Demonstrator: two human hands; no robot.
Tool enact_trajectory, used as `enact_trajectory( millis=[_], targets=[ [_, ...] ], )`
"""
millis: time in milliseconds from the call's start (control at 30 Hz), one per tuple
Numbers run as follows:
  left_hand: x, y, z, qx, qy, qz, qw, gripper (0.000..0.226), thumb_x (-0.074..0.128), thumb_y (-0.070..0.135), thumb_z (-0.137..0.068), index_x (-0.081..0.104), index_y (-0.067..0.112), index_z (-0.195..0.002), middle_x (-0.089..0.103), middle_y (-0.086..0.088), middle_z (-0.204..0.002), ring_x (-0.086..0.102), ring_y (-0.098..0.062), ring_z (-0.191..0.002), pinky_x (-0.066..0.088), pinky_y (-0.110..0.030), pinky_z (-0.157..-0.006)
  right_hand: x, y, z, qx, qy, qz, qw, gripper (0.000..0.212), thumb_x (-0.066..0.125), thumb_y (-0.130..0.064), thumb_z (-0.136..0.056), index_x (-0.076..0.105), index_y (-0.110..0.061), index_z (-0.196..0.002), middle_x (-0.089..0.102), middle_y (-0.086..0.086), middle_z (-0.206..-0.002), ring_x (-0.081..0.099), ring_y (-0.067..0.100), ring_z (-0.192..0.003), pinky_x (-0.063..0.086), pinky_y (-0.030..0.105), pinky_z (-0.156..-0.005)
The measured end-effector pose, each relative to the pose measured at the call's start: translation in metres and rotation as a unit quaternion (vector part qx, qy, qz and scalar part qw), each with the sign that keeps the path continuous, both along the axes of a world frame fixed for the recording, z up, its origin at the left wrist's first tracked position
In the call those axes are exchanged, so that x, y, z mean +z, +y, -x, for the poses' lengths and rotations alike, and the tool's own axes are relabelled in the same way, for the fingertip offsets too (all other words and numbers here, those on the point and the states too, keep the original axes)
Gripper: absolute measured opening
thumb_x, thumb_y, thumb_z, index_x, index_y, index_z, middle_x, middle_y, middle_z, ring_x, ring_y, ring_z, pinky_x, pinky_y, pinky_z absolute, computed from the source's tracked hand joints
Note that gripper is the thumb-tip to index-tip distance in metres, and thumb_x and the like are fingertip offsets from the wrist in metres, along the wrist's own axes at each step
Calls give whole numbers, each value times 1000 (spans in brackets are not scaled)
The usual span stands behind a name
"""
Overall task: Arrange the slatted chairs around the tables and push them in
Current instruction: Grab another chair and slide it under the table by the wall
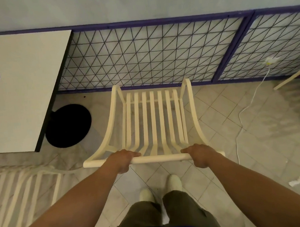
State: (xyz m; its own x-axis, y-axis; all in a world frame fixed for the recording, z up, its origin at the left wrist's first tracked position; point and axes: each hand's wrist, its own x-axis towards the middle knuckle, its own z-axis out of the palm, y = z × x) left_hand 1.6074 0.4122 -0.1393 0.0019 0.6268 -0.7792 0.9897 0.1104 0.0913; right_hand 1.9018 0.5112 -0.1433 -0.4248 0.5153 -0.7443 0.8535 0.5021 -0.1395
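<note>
Cream slatted chair gripped at its top rail by left hand and right hand — swing toward the tabletop at upper left, push in squarely.

Tiled floor lies open at three o'clock of the slatted chair; table blocks ten, wire fence twelve, another chair eight.

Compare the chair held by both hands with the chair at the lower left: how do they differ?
The held chair sits mid-frame with its seat and back visible; the lower-left chair is cut off by the frame edge and blurred. The left hand and the right hand grip the held chair's top rail; no hand touches the lower-left chair. Both are cream and slatted.
</note>
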Motion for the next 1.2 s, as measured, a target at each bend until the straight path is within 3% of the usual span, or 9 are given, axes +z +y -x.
enact_trajectory(
  millis=[300,600,933,1200],
  targets=[
    [-7,-8,3,-12,5,-33,999,77,54,5,-95,29,50,-152,57,-3,-127,62,-25,-107,44,-32,-77,0,-7,-2,-27,3,-23,999,69,59,-12,-91,36,-46,-147,56,-2,-130,57,19,-107,46,32,-94],
    [-11,-7,3,-12,5,-34,999,77,53,2,-94,32,49,-151,58,-4,-124,62,-26,-106,50,-36,-84,-12,-3,-4,-23,15,-25,999,72,60,-11,-88,38,-50,-145,58,-5,-121,58,17,-98,51,34,-92],
    [-9,-7,-4,22,25,-18,999,81,51,0,-95,28,54,-150,57,-1,-134,62,-25,-112,49,-34,-87,-13,3,-7,12,22,1,1000,75,59,-8,-89,33,-44,-149,56,0,-130,58,19,-106,49,33,-94],
    [-9,-10,-28,52,15,-39,998,78,52,2,-95,30,51,-152,58,-2,-130,60,-25,-113,47,-35,-90,-10,26,-22,65,-2,-4,998,75,58,-10,-89,31,-44,-150,54,1,-133,58,21,-110,49,37,-97]
  ],
)
